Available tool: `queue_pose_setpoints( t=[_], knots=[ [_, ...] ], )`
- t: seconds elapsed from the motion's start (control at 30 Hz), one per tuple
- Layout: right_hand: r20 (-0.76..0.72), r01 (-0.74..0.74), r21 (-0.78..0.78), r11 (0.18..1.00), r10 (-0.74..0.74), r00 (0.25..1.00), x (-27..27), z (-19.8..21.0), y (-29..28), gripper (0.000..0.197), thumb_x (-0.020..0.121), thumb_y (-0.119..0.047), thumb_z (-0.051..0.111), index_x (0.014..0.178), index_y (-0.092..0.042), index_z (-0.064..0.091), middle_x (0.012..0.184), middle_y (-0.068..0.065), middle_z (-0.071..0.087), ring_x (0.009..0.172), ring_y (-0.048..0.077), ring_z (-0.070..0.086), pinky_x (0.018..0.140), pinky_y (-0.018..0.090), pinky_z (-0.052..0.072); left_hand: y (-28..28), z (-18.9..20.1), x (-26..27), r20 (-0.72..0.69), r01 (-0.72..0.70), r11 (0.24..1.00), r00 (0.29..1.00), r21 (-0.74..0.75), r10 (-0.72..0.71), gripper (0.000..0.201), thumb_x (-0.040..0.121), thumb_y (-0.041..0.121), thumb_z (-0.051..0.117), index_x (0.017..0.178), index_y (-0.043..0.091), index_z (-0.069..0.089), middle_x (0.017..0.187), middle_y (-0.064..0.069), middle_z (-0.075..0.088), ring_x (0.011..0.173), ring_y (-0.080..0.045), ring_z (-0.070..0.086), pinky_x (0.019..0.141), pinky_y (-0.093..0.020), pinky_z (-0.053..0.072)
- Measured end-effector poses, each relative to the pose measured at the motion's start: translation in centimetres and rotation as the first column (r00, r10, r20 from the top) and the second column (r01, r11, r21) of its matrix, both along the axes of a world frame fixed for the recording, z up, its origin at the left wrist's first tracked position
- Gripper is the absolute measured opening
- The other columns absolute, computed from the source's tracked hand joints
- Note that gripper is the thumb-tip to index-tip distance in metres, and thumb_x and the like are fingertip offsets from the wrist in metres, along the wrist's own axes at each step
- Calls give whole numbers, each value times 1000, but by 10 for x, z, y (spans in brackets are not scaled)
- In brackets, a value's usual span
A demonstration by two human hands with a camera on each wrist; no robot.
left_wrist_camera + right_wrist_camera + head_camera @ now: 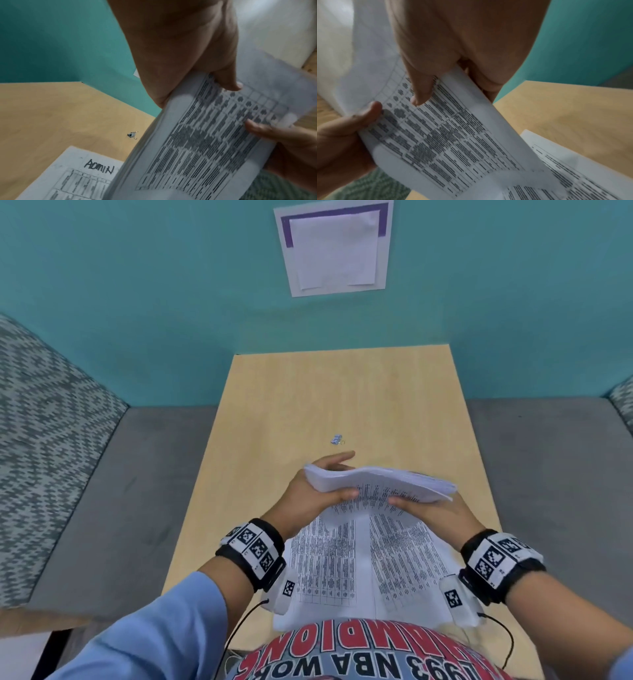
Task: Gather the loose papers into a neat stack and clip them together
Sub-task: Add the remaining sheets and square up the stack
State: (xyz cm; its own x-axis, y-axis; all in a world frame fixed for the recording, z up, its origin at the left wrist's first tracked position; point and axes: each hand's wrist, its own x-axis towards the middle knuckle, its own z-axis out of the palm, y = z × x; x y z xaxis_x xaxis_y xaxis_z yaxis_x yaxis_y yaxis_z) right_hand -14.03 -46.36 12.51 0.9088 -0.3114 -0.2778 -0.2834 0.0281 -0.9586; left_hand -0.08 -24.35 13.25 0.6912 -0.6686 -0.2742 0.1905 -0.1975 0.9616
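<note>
Both hands hold a stack of printed papers (380,486) on edge above the table (342,392), the sheets standing roughly upright with the printed tables facing the person.

Left hand (318,491): thumb pressed on the near face of the stack, fingers wrapped behind its left end; in the left wrist view the thumb (228,81) lies flat on the print. So it is grasping the stack.

Right hand (431,511): thumb on the near face at the stack's right part, fingers behind; also grasping the stack. In the right wrist view the thumb (421,93) rests on the printed grid, with the other hand's thumb (368,113) near it.

Loose sheets (370,559) lie flat on the table below the stack, toward the person, overlapping and fanned apart. One sheet (72,174) left of the stack has "ADMIN" handwritten at its top.

Binder clip (337,439): small, lying on the bare table beyond the stack, well apart from it and untouched by either hand; the left wrist view shows it (132,134) left of the stack with its wire handles out.

Teal wall (137,285) stands behind the table, with a white notice (334,248) pinned on it above the stack.
</note>
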Motion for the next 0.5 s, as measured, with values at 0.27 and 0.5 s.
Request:
queue_pose_setpoints(
  t=[0.27, 0.5],
  knots=[
    [-88, 90, -130, 987, -102, 991, 11, -19, -4, 78, 69, -67, 86, 110, -2, 75, 118, 44, 61, 105, 64, 60, 91, 74, 49, -5, 8, 11, 103, -247, 967, 962, -68, 253, 26, 87, 10, 86, 112, 15, 80, 102, 1, 84, 95, -16, 80, 90, -33, 63],
    [-121, 56, -130, 990, -72, 990, 9, -36, 9, 46, 77, -50, 85, 113, -23, 77, 108, 18, 80, 104, 38, 75, 96, 61, 58, 25, -31, 4, 27, -12, 985, 1000, 172, 8, 49, 85, 16, 89, 125, 35, 69, 120, 12, 79, 113, -3, 74, 107, -37, 57]
  ],
)
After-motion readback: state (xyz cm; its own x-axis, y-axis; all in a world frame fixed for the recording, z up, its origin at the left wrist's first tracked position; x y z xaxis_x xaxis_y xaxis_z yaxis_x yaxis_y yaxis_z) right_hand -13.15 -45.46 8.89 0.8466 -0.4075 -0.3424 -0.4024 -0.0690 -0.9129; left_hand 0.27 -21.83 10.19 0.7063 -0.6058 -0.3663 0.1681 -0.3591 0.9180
